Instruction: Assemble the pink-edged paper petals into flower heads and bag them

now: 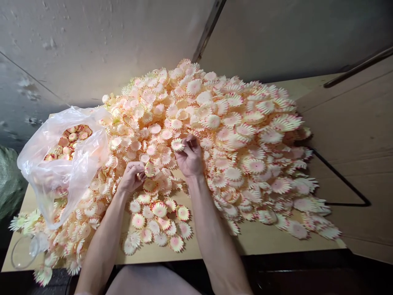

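Observation:
A large heap of cream and pink artificial flower heads (215,123) covers the wooden table (260,239). My left hand (132,176) is curled over the heap's near edge, fingers pinched on a small flower head (149,169). My right hand (190,157) is raised just to its right, fingers pinched on another flower head (177,144) held up at the fingertips. Several flat flower heads (159,223) lie spread between my forearms.
A clear plastic bag (61,164) holding more flower heads lies open on the left of the table. A cardboard sheet (353,135) and a black metal rod (344,180) lie at the right. A grey wall stands behind. A clear round lid (23,252) sits at the near left corner.

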Demonstrator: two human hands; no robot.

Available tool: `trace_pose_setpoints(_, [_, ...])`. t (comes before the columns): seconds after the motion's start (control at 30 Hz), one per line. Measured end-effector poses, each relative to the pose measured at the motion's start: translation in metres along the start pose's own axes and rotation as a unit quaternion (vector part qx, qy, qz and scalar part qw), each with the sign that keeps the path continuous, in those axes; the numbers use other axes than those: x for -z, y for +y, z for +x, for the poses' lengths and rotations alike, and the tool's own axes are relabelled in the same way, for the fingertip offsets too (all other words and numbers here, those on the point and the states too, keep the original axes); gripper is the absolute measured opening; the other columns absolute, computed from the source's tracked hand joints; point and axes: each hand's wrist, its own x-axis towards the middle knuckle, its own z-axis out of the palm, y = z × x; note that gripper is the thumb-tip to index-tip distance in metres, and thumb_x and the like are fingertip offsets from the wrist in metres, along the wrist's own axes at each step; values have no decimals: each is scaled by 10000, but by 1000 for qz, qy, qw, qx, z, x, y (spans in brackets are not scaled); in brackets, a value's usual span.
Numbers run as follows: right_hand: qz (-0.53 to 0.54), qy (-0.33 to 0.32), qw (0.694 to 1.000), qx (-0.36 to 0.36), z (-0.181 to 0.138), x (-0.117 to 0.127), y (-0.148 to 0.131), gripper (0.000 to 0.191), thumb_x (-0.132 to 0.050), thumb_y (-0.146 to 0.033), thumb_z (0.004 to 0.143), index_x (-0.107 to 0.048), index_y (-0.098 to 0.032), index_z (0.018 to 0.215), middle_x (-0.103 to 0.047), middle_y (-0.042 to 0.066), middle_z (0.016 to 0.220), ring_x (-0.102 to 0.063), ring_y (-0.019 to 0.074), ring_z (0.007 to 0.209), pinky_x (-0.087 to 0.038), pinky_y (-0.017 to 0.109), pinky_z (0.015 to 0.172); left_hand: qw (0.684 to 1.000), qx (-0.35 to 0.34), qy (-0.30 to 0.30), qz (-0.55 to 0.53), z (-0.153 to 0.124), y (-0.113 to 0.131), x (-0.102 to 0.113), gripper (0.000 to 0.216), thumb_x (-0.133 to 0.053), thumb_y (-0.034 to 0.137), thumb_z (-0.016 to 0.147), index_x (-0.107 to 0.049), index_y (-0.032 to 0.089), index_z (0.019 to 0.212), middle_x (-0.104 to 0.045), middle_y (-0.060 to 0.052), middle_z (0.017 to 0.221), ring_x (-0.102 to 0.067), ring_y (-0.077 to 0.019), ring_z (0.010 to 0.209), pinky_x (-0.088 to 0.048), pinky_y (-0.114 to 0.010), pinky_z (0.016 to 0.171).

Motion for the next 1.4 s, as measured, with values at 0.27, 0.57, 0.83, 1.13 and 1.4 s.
trace_pose_setpoints(0.27, [19, -97, 991, -94, -7, -9, -2, 211, -720, -272, 695, -560, -261, 831, -434, -45, 627, -578, 139, 710, -504, 273, 690, 999, -39, 30, 17, 10, 2, -2, 298, -666, 361, 768, -573, 132, 602, -526, 1, 592, -480, -83, 545, -398, -216, 542])
trace_pose_setpoints(0.57, [12, -148, 978, -149, -7, -13, -2, 236, -664, -409, 772, -525, -225, 820, -350, -72, 584, -250, 65, 436, -299, 217, 417, 996, -45, 36, 62, 10, 1, -2, 271, -660, 369, 789, -600, 139, 659, -569, -7, 620, -517, -100, 559, -425, -228, 562])
trace_pose_setpoints(0.83, [-132, -168, 968, -131, -9, -12, 4, 286, -794, -412, 675, -652, -164, 666, -460, -53, 494, -322, 50, 401, -236, 220, 389, 987, -69, 55, 131, 12, -4, 2, 412, -606, 555, 808, -612, 154, 712, -554, -4, 639, -494, -103, 558, -419, -232, 559])
trace_pose_setpoints(1.13, [-124, -189, 966, -126, -9, -10, 3, 338, -695, -492, 785, -688, -162, 710, -452, -59, 421, -363, 61, 357, -285, 218, 372, 955, -108, 99, 259, 9, -4, -3, 311, -786, 409, 703, -669, 126, 761, -608, -10, 715, -509, -87, 620, -412, -198, 590])
trace_pose_setpoints(1.4, [-104, -212, 959, -155, -8, -10, 1, 331, -701, -497, 784, -676, -167, 783, -463, -68, 415, -354, 65, 313, -270, 214, 320, 955, -117, 113, 250, 10, -8, 3, 485, -633, 557, 805, -512, 147, 576, -376, 40, 523, -299, -61, 487, -249, -221, 472])
